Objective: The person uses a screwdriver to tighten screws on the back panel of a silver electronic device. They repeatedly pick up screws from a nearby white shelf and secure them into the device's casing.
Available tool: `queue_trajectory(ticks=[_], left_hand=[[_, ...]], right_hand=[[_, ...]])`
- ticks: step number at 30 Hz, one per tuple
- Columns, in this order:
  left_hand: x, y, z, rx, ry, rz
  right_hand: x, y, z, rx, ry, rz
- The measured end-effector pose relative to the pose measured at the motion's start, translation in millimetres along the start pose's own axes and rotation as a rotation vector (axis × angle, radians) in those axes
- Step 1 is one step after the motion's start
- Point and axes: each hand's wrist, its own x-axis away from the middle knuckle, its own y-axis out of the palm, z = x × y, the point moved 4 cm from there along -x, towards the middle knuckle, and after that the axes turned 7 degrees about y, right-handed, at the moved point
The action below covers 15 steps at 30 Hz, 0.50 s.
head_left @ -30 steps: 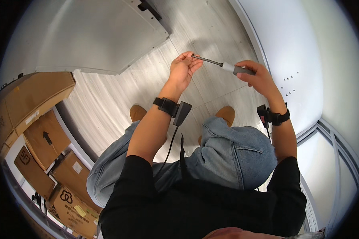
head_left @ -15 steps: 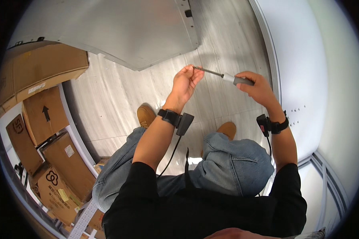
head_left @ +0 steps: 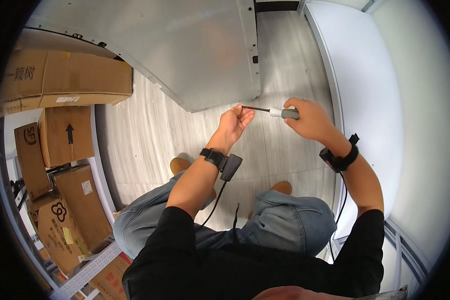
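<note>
My right hand (head_left: 310, 120) is closed round the grey handle of a screwdriver (head_left: 276, 112). The dark shaft points left and lies nearly level across the view. At its tip, the thumb and finger of my left hand (head_left: 231, 124) are pinched together, with the other fingers loosely curled. Whatever small piece they hold there is too small to make out. Both hands are just in front of the lower corner of a large grey metal panel (head_left: 200, 55), which has holes along its right edge.
Brown cardboard boxes (head_left: 87, 75) are stacked on shelving at the left. A white shelf surface (head_left: 360, 75) runs along the right side. Pale wood-look floor (head_left: 140, 130) lies below, with my knees and tan shoes (head_left: 281, 187) under my arms. Each wrist carries a strapped black device with a cable.
The view has shifted, and the panel now sits lower and closer to my hands. The screwdriver has turned from slanting to nearly level, its tip still at my left fingertips.
</note>
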Motion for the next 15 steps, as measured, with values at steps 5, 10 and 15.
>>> queue_trajectory(ticks=[5, 10, 15], left_hand=[[-25, -10, -18, -0.056, -0.147, 0.050], [-64, -23, -25, -0.200, -0.254, 0.049], [-105, -38, -11, -0.471, -0.163, 0.039]], right_hand=[[-18, 16, 6, 0.082, 0.081, -0.172], [-37, 47, 12, 0.046, 0.080, -0.189], [-53, 88, 23, -0.184, 0.219, -0.193]])
